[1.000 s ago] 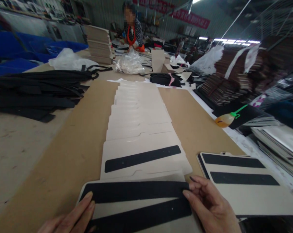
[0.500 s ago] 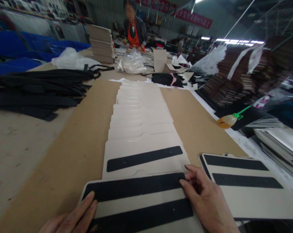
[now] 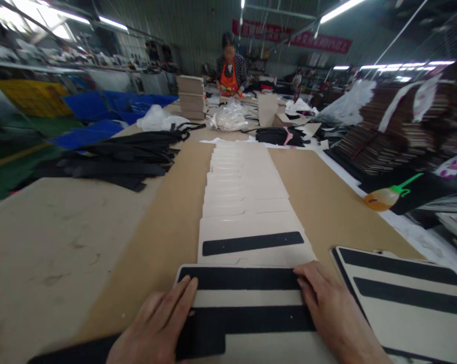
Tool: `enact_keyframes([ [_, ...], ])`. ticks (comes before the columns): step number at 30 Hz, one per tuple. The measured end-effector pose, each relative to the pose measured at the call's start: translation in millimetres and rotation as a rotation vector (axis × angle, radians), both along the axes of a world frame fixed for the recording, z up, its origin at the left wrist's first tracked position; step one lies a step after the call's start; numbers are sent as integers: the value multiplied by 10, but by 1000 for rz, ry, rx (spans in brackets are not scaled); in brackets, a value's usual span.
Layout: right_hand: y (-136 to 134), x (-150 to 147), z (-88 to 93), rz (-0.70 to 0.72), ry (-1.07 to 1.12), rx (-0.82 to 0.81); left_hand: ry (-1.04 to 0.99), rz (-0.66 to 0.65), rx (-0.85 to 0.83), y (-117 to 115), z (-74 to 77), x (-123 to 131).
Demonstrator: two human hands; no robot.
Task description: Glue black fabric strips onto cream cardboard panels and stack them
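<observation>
A beige board [image 3: 259, 298] lies in front of me with two black strips across it. My left hand [image 3: 156, 321] is open, its fingers flat on the left end of the upper black strip [image 3: 247, 278]. At that strip's right end, my right hand [image 3: 332, 308] pinches the corner between thumb and fingers. The lower black strip [image 3: 259, 318] lies parallel below. Another black piece [image 3: 201, 344] overlaps the board's lower left and passes under my left hand, which partly hides it. Just beyond, a beige board [image 3: 251, 227] carries one slanted black strip [image 3: 253, 243].
Overlapping beige boards [image 3: 243, 177] run away from me along the brown sheet [image 3: 168, 202]. Boards with black strips [image 3: 410, 303] are stacked at right. Black strips [image 3: 118, 154] pile up left. A squeeze bottle [image 3: 382, 198] lies right. A co-worker [image 3: 230, 71] stands at the far end.
The view has swung left and up. My left hand has slid further onto the board, uncovering a black piece beneath it. My right hand stays at the upper strip's right end.
</observation>
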State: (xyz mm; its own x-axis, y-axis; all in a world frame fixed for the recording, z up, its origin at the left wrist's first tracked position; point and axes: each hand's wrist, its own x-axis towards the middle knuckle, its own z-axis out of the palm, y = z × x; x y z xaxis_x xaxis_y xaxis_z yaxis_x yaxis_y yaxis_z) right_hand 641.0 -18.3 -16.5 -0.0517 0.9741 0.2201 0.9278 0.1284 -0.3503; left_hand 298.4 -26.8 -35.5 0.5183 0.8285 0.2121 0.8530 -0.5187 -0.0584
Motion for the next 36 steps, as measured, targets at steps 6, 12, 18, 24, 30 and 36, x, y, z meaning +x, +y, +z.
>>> enact_keyframes([
  [6, -99, -194, 60, 188, -473, 149, 193, 156, -266, 42, 481, 441],
  [12, -132, -545, 94, 197, -748, 166, 310, 125, -291, 139, 561, 680],
  [18, -123, -524, 122, 200, -758, 141, 261, 114, -309, 197, 569, 611],
  [24, -176, -183, 50, 168, -658, 124, 167, 147, -327, 161, 580, 388],
  [30, -332, 119, 105, 163, -494, 175, -31, 120, -252, 114, 365, 54],
  [36, -551, -617, -198, 514, -255, 448, -313, 85, -67, 192, 154, -219],
])
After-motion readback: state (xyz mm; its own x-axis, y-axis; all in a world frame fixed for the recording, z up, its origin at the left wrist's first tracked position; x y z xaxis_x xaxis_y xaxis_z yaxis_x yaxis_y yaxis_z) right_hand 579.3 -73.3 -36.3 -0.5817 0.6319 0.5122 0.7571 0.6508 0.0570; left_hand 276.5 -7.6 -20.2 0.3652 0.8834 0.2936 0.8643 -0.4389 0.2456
